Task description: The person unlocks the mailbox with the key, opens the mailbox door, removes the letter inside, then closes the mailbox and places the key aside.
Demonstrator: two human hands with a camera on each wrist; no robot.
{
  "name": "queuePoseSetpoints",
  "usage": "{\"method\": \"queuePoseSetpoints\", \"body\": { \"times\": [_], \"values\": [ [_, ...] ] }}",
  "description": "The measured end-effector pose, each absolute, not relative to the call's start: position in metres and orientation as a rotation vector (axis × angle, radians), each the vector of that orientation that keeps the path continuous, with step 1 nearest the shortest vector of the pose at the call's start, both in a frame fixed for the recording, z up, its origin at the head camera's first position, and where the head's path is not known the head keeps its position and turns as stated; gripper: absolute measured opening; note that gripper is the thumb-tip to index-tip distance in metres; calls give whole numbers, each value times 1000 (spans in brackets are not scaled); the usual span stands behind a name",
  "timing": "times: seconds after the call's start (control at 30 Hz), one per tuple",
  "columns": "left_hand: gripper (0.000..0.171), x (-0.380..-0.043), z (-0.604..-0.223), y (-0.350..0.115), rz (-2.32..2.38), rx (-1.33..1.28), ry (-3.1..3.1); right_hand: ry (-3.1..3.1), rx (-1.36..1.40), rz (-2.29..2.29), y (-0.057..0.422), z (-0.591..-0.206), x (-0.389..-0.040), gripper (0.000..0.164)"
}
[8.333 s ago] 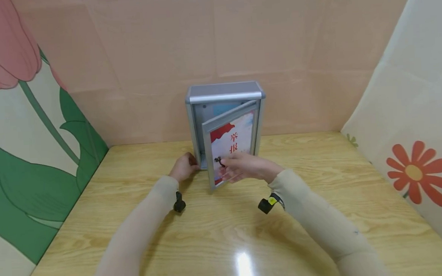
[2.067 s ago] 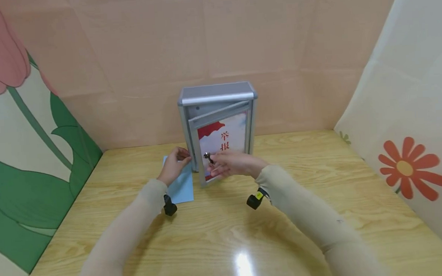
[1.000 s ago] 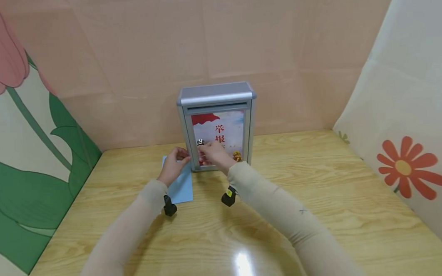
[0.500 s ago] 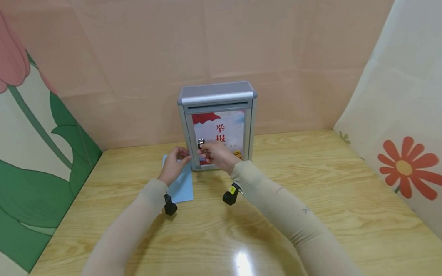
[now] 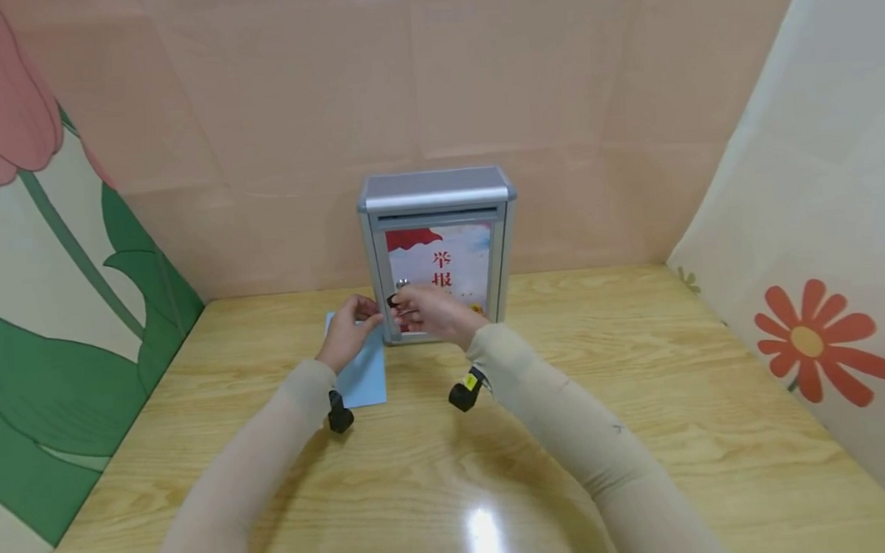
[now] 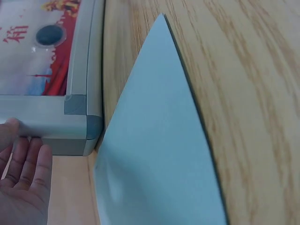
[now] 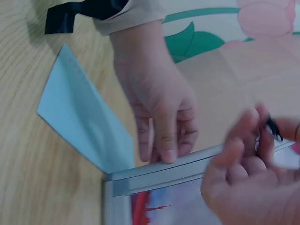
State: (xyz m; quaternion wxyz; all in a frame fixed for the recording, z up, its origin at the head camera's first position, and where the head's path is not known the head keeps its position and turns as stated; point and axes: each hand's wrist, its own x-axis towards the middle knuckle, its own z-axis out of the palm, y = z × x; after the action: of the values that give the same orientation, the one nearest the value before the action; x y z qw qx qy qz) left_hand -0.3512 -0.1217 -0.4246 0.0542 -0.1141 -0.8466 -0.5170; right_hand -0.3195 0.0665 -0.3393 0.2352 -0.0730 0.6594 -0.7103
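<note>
A grey metal letter box stands upright at the back of the table, its poster-fronted door closed. My left hand is at its left side; in the left wrist view the thumb touches the front frame and the fingers lie extended by the side. My right hand is before the door, pinching a small black-headed key, also seen as a black tip just below and left of the lock. The key's blade is hidden by fingers. A light blue paper lies beside the box, partly under the left hand.
The wooden table spreads around the box. Behind it rises a beige wall covering. Printed flower panels stand at the left and at the right. A black wrist camera sits on each sleeve.
Since the oldest frame, the blue paper has come out onto the table and the door has swung closed. Lately the right hand has drawn the key away from the lock. The left hand stays put.
</note>
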Motion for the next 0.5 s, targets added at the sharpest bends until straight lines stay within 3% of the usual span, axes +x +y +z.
{"method": "queuePoseSetpoints", "body": {
  "times": [0.23,0.5],
  "values": [
    [25,-352,-424,-121,-1566,-325,-2587,2180,-463,-1627,90,-338,-313,12],
    [25,-352,-426,-121,-1555,-321,-2580,2492,-336,-1142,126,-377,-320,13]
  ]
}}
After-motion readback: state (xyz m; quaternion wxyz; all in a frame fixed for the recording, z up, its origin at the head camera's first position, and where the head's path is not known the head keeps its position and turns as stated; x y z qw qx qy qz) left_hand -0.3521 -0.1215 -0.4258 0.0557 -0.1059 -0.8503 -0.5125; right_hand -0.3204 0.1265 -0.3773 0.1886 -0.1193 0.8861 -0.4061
